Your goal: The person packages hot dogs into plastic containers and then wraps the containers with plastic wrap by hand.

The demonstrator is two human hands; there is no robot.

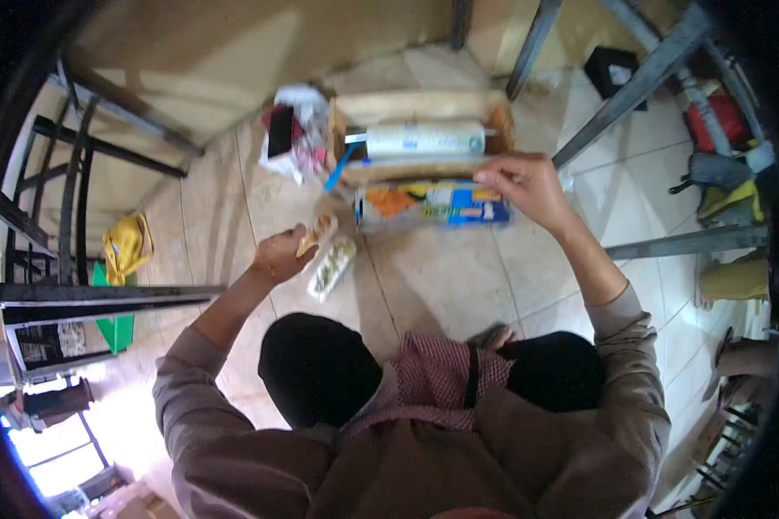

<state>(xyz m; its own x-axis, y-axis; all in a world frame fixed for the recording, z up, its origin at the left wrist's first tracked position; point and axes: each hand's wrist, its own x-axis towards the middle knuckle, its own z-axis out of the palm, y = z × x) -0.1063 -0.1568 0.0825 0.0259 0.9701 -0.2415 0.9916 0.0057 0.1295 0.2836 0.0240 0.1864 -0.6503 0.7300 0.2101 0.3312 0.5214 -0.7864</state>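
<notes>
My left hand (280,255) is closed on the near end of a small white pack with brown pieces (323,228). Just beside it, a second white pack with green pieces (331,272) lies on the tiled floor. My right hand (526,188) is over the right front corner of an open wooden box (407,105), thumb and fingers pinched together; whatever is between them cannot be made out. Inside the box lies a wide white roll (426,138) on a rod. In front of it is a colourful printed carton (433,206) in blue, yellow and orange.
Left of the box sits a white plastic bag (301,99) with a dark phone-like object (280,131) on it. A blue strip (344,167) hangs at the box's left corner. Metal table legs (636,86) stand on both sides. A yellow bag (127,248) is at left.
</notes>
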